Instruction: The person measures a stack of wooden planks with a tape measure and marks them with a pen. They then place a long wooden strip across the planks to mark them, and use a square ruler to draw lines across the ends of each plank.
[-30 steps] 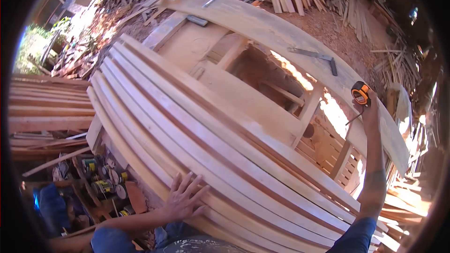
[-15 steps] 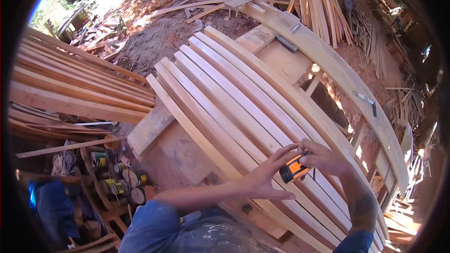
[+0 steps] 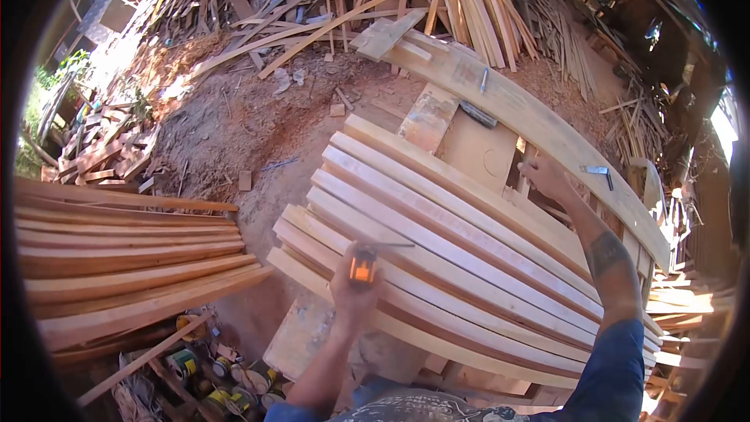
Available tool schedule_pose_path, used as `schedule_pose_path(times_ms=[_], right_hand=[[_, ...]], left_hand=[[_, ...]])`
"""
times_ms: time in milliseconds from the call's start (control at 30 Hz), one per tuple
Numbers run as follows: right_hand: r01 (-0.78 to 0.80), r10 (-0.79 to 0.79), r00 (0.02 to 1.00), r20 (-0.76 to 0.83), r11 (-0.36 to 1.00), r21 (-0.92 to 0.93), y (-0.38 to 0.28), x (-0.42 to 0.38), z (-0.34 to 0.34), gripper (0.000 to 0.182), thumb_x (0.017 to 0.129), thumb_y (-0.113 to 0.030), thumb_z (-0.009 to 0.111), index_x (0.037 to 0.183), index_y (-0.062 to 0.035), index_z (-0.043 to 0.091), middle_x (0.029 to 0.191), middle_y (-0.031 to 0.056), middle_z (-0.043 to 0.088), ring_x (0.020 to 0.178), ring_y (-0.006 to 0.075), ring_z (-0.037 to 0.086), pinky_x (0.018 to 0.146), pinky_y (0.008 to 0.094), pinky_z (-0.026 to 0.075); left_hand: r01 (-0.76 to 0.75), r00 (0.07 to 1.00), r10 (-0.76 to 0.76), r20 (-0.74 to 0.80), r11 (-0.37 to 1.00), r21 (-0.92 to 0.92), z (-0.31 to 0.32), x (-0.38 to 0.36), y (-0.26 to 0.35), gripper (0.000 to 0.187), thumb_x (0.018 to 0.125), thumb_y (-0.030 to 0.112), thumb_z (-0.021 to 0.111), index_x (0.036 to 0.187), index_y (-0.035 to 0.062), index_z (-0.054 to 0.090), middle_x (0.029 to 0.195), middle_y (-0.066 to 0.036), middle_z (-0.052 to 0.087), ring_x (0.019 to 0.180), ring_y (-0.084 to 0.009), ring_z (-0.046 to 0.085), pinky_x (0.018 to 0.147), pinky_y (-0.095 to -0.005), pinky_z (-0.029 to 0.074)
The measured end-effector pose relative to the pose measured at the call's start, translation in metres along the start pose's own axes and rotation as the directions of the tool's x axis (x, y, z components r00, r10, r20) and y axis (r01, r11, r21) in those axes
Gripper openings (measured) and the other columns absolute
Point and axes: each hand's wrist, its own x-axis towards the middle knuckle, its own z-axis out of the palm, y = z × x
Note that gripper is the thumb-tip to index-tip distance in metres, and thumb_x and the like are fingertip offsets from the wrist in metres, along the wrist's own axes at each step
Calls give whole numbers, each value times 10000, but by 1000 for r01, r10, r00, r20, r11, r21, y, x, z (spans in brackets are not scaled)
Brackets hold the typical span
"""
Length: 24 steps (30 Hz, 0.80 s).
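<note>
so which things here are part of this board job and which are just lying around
Likely in the job:
tape measure, in the left hand
boards laid side by side
perhaps the square on the curved plank

Probably just lying about:
cans at lower left
scrap strips heaped beyond the plank

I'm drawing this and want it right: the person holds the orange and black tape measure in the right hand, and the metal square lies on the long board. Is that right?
Not quite: the head view shows the tape measure in the left hand. The metal square does lie on the long board.
</note>
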Motion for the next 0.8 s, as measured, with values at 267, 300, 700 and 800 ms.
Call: schedule_pose_path(times_ms=[267,300,700,800], right_hand=[[-103,34,943,-331,975,-195,64,195,50,310,805,-289,597,844,-5,714,695,193,659,682,304,675,702,413,522],[-65,-37,919,-392,968,-243,71,221,61,305,797,-279,590,851,-5,712,739,214,666,739,341,680,739,433,525],[-430,260,849,-460,846,-316,37,388,87,435,860,-391,583,1061,-22,698,1129,246,674,1086,383,648,934,486,509],[-437,256,834,-489,848,-300,39,385,82,465,849,-379,590,1115,-8,677,1093,244,687,1056,386,660,917,485,515]], left_hand=[[-179,980,143,140,938,297,-18,16,-2,718,675,80,822,1316,31,505,1107,-195,643,955,-330,676,827,-376,559],[-217,973,181,139,923,317,-16,17,-3,735,661,80,828,1318,36,501,1106,-203,642,952,-335,675,821,-379,560],[138,969,-166,181,977,160,-37,-15,-24,657,796,128,786,1369,15,485,1227,-296,574,913,-333,673,677,-369,594],[674,702,-694,160,575,-464,-29,-20,-9,535,877,134,719,1348,7,497,1188,-260,594,878,-302,668,661,-345,592]])
